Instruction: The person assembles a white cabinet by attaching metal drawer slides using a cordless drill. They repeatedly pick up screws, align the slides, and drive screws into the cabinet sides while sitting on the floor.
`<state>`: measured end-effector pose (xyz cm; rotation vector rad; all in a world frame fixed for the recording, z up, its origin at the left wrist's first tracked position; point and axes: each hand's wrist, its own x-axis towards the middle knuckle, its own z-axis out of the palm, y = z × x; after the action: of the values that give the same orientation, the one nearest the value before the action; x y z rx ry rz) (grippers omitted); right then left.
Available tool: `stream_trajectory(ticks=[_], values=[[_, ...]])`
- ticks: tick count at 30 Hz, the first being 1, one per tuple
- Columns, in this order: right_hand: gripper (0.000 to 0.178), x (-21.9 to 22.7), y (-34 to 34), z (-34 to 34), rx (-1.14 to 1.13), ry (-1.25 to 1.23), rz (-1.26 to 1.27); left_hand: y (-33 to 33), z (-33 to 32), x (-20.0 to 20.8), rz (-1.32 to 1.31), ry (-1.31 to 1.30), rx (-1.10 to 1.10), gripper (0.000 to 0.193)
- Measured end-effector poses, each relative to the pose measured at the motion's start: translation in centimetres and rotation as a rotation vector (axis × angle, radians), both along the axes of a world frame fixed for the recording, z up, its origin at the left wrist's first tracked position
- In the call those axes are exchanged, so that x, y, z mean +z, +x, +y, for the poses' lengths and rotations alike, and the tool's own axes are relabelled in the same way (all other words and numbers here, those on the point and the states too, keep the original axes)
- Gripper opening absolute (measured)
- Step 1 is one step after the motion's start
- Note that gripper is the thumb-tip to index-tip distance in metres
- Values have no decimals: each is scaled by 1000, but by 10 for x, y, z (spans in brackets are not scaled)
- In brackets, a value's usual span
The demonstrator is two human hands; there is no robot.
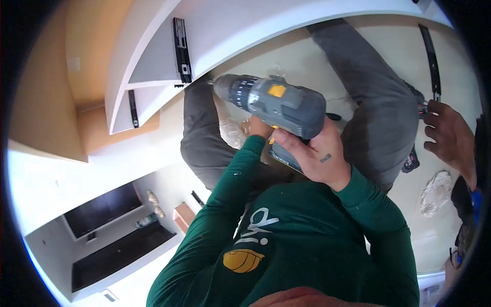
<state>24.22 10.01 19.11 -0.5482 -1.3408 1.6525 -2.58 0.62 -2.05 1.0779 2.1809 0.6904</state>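
The right hand (313, 153) is wrapped firmly around the grip of a grey cordless drill (276, 102), fingers closed on the handle. The drill lies near the centre of the view, its chuck pointing left toward a black drawer slide (181, 48) mounted on the inner face of a white cabinet panel (245, 25). The bit tip sits just beside the lower end of that slide; actual contact cannot be confirmed. The left hand (260, 128) is mostly hidden behind the drill body, touching its underside near the battery; how far it is closed cannot be told. Both forearms wear dark green sleeves (225, 189). The person's grey-trousered legs (378, 97) rest on the pale floor (296, 61) below. At the far right, another person's hand (450, 135) holds the end of a second black slide rail (430, 56).
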Motion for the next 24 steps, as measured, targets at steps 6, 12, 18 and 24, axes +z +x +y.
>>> stream_trajectory(ticks=[6, 12, 18, 24], values=[[54, -14, -3, 17, 51, -57, 55, 8, 10, 68, -196, -64, 8, 21], [56, -29, 14, 33, 256, -165, -98, -18, 54, 131, -516, -394, 131, 18], [51, -40, 14, 40, 185, -186, -29, 15, 99, 185, -931, 77, 448, 19], [59, -49, 13, 51, 91, -95, 12, 34, 108, 208, -1117, 364, 435, 31]])
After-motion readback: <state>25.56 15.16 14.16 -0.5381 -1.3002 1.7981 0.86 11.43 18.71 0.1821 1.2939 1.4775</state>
